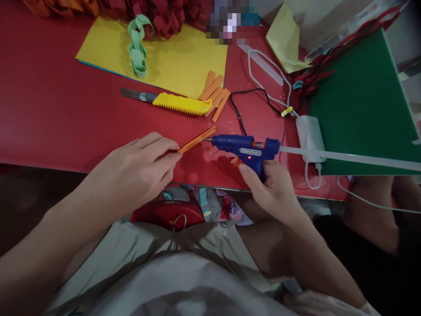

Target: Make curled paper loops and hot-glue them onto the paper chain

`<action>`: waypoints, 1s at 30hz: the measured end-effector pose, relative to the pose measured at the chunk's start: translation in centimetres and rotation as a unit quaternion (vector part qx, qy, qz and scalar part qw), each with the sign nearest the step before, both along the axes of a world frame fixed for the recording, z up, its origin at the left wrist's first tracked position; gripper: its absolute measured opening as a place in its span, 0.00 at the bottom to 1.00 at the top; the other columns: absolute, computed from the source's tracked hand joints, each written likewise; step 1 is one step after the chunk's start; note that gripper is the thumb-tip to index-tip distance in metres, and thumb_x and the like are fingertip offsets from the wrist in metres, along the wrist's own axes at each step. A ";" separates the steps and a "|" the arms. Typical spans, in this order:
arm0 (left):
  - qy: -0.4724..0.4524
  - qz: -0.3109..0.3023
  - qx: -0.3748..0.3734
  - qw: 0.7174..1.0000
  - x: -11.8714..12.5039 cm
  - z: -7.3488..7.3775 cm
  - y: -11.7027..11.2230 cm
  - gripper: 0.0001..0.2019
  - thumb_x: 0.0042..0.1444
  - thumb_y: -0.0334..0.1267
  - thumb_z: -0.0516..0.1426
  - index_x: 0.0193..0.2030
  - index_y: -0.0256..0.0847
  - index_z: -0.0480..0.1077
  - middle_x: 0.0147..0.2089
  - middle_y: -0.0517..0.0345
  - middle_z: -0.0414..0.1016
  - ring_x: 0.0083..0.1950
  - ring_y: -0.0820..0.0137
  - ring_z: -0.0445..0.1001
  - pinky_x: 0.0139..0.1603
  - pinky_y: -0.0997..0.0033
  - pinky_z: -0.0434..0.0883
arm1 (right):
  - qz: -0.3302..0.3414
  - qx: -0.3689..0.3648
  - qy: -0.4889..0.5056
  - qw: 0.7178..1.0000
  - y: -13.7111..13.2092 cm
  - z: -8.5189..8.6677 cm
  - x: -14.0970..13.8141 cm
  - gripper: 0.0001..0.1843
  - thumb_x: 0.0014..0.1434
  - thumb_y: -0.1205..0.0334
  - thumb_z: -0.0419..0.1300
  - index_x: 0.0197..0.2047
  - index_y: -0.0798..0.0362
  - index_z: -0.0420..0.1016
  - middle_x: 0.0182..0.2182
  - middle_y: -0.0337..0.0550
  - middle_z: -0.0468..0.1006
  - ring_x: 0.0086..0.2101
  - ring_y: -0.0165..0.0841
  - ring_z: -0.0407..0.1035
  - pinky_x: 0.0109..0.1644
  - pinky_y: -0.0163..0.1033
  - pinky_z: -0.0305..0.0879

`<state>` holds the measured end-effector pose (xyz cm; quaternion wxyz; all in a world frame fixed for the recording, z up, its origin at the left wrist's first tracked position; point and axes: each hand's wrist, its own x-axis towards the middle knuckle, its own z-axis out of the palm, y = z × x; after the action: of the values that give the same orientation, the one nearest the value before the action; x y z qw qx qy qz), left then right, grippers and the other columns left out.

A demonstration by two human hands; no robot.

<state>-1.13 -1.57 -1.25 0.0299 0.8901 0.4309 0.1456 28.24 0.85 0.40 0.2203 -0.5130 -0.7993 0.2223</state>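
Observation:
My left hand [144,164] pinches one end of an orange paper strip [197,139] just above the red table [49,109]. My right hand [269,186] is wrapped round the handle of a blue glue gun [245,148], a finger on its orange trigger. The gun's metal nozzle touches the far end of the strip. A red lamp glows on the gun, and a long white glue stick [348,157] sticks out of its back to the right.
A yellow box cutter [179,103] lies behind the strip, beside several loose orange strips [215,94]. A yellow sheet [164,52] carries a green paper chain [137,46]. A green board [362,101], white charger [309,134] and cables lie right.

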 end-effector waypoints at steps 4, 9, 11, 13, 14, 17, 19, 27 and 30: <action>0.004 0.012 -0.004 1.000 -0.8 -0.1 0.2 0.12 0.68 0.34 0.48 0.48 0.44 0.73 0.55 0.52 0.75 0.55 0.57 0.72 0.58 0.54 0.72 | -0.068 0.036 -0.036 0.996 0.6 -0.2 3.3 0.22 0.64 0.52 0.59 0.21 0.50 0.61 0.16 0.35 0.61 0.20 0.29 0.57 0.25 0.38 0.51; 0.004 0.021 0.023 1.000 -1.3 -0.1 0.3 0.11 0.66 0.33 0.49 0.48 0.45 0.72 0.54 0.53 0.76 0.55 0.57 0.73 0.58 0.52 0.72 | -0.123 0.092 -0.064 0.986 1.6 -2.7 6.8 0.21 0.62 0.50 0.58 0.21 0.49 0.60 0.18 0.37 0.64 0.22 0.32 0.61 0.28 0.39 0.56; 0.003 0.041 0.028 0.999 -1.0 -0.1 0.4 0.11 0.64 0.32 0.50 0.48 0.44 0.71 0.51 0.52 0.77 0.52 0.57 0.74 0.55 0.52 0.72 | -0.127 0.101 -0.070 0.984 1.7 -3.7 7.3 0.19 0.62 0.50 0.58 0.24 0.50 0.64 0.21 0.39 0.66 0.24 0.33 0.63 0.32 0.41 0.61; 0.004 0.071 0.026 0.997 -0.6 -0.1 0.5 0.12 0.64 0.32 0.50 0.51 0.41 0.70 0.48 0.50 0.77 0.49 0.57 0.75 0.51 0.52 0.73 | -0.134 0.106 -0.070 0.983 1.5 -4.4 7.6 0.15 0.60 0.48 0.61 0.31 0.52 0.70 0.26 0.41 0.70 0.28 0.35 0.66 0.36 0.44 0.65; 0.002 0.085 0.024 0.996 -0.3 -0.2 0.6 0.12 0.64 0.32 0.51 0.52 0.40 0.69 0.47 0.49 0.77 0.49 0.57 0.75 0.50 0.53 0.73 | -0.140 0.110 -0.064 0.982 1.3 -4.6 7.7 0.15 0.59 0.48 0.62 0.35 0.52 0.72 0.30 0.43 0.72 0.31 0.37 0.67 0.38 0.45 0.67; -0.030 0.097 0.014 0.995 0.3 -0.6 0.9 0.14 0.65 0.34 0.52 0.56 0.39 0.69 0.51 0.49 0.77 0.53 0.56 0.74 0.52 0.54 0.73 | -0.166 0.124 -0.016 0.978 0.0 -4.9 8.0 0.23 0.58 0.48 0.64 0.51 0.53 0.70 0.43 0.49 0.73 0.41 0.40 0.69 0.46 0.48 0.69; -0.061 0.098 0.004 0.993 0.5 -0.9 1.1 0.13 0.66 0.34 0.52 0.54 0.42 0.71 0.52 0.51 0.76 0.55 0.57 0.74 0.55 0.55 0.73 | -0.185 0.139 0.002 0.973 -1.1 -5.1 8.3 0.27 0.58 0.49 0.64 0.56 0.54 0.67 0.47 0.51 0.71 0.43 0.40 0.68 0.47 0.49 0.69; -0.115 0.098 -0.002 0.989 0.2 -1.5 1.7 0.13 0.67 0.35 0.50 0.47 0.44 0.76 0.46 0.51 0.77 0.49 0.60 0.75 0.48 0.59 0.74 | 0.000 0.398 0.009 0.917 -5.1 -4.4 3.8 0.09 0.56 0.69 0.61 0.40 0.51 0.68 0.30 0.41 0.70 0.30 0.34 0.66 0.33 0.40 0.65; -0.085 0.085 0.010 0.993 0.2 -1.4 1.7 0.13 0.69 0.35 0.49 0.47 0.43 0.76 0.45 0.50 0.77 0.49 0.60 0.74 0.47 0.60 0.74 | 0.020 0.271 -0.056 0.961 -4.2 -3.2 -0.2 0.12 0.62 0.69 0.58 0.50 0.52 0.72 0.43 0.51 0.76 0.43 0.40 0.71 0.46 0.47 0.71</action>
<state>-0.93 0.08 -2.67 0.0454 0.8351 0.4991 0.2267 28.09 -3.35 -2.77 0.3019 -0.4295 -0.8507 -0.0274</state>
